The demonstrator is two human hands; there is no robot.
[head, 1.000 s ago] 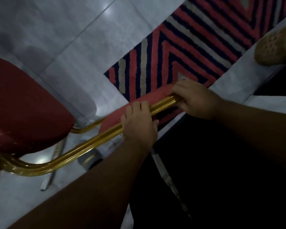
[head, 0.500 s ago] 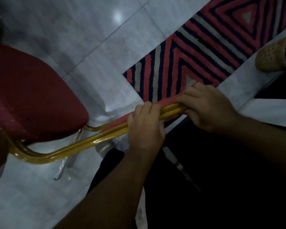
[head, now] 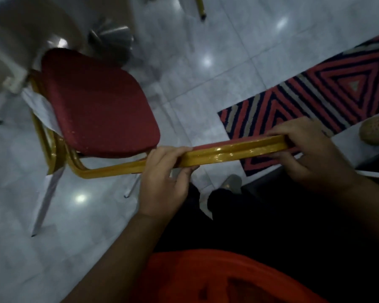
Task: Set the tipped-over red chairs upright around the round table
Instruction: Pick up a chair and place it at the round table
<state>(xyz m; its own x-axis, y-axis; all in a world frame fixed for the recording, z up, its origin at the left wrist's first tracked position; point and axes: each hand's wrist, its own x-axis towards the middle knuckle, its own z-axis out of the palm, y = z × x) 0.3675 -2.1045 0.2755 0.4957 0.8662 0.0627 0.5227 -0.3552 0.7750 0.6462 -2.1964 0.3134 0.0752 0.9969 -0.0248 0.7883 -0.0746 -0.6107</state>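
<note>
A red chair [head: 96, 106] with a gold frame stands below me, its padded seat facing up and its silver legs reaching the floor. The top of its backrest [head: 234, 153] runs across the middle of the view. My left hand [head: 164, 171] is wrapped around the left part of that gold rail. My right hand [head: 309, 149] grips the right end of the same rail. Part of the round table [head: 13, 40] shows at the upper left, with its metal base [head: 112, 38] beside the chair.
A striped red, navy and grey rug [head: 315, 99] lies on the pale tiled floor [head: 206, 62] to the right. A woven tan shoe [head: 376, 130] sits at the right edge. Another gold chair leg [head: 200, 7] shows at the top.
The chair has swung from lying low to standing on its legs, seat now facing up. Both hands stayed on the backrest rail and spread further apart. The table has come into view.
</note>
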